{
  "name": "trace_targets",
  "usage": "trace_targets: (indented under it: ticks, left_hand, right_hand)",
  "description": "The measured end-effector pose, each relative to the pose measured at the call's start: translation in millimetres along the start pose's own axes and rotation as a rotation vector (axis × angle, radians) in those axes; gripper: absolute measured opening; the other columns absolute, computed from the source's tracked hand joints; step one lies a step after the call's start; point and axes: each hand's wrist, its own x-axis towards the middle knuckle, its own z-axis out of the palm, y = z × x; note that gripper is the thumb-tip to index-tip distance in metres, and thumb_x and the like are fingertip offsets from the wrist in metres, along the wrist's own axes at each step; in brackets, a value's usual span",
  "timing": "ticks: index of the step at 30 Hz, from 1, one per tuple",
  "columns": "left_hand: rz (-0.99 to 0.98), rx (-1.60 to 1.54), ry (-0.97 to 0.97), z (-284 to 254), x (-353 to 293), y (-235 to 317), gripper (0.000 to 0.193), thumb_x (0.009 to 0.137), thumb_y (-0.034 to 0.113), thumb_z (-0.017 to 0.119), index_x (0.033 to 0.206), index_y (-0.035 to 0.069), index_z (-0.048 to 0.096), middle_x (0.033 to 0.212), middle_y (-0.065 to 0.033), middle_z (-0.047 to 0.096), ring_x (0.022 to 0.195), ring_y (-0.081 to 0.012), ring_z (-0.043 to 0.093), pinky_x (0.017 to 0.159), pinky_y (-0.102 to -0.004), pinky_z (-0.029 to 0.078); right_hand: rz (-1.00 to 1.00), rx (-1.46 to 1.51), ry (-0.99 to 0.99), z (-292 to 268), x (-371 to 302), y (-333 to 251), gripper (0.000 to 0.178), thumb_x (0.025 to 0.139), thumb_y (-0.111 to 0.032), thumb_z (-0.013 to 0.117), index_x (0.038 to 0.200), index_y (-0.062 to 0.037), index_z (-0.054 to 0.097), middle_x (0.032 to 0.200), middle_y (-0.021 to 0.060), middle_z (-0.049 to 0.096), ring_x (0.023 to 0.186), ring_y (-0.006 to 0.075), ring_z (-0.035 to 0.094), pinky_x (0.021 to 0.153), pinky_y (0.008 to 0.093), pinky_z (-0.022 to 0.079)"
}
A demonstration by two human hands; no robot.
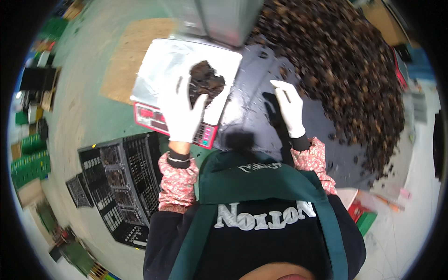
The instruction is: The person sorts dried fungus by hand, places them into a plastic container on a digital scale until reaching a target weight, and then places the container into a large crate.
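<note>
A white-topped scale (156,60) with a red-edged front panel lies ahead of me, slightly left. On its plate sits a small clump of dark brown, wrinkled pieces (205,79) that look like wood ear mushrooms. My left hand (181,114), in a white glove, is over the scale's near side. Its fingers and thumb are spread, and the clump is beside them. Over the dark grey work surface (247,93), my white-gloved right hand (290,108) points forward and left. Its fingers are loosely stretched, with a gap showing between them and nothing visible in it.
A large heap of the same dark pieces (350,70) covers the far right. Behind the scale stands a grey, shiny container (224,21). Black plastic crates (123,186) rest on the floor to my left. Green crates (30,161) sit at the far left.
</note>
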Motion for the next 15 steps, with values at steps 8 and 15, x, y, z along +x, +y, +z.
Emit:
trace_targets:
  ticks: [8,15]
  left_hand:
    - [0.187,-0.407,0.173,-5,-6,45,0.050,0.083,0.005,0.069,0.132,0.001,0.056,0.130,-0.0198,0.057,0.121,-0.0350,0.053,0.105,-0.0433,0.040]
    - [0.395,-0.547,-0.225,69,-65,114,0.021,0.085,0.012,0.067,0.106,0.009,0.068,0.095,-0.0096,0.068,0.083,-0.0279,0.066,0.073,-0.0374,0.053]
  right_hand:
    - [0.471,-0.179,0.267,-109,-103,47,0.019,0.095,-0.015,0.062,0.106,-0.0030,0.072,0.097,0.0080,0.071,0.085,0.0136,0.066,0.079,0.0261,0.051]
    - [-0.086,-0.667,-0.127,-23,-106,40,0.034,0.086,-0.022,0.066,0.118,-0.0121,0.063,0.103,0.0082,0.060,0.092,0.0242,0.062,0.076,0.0363,0.052]
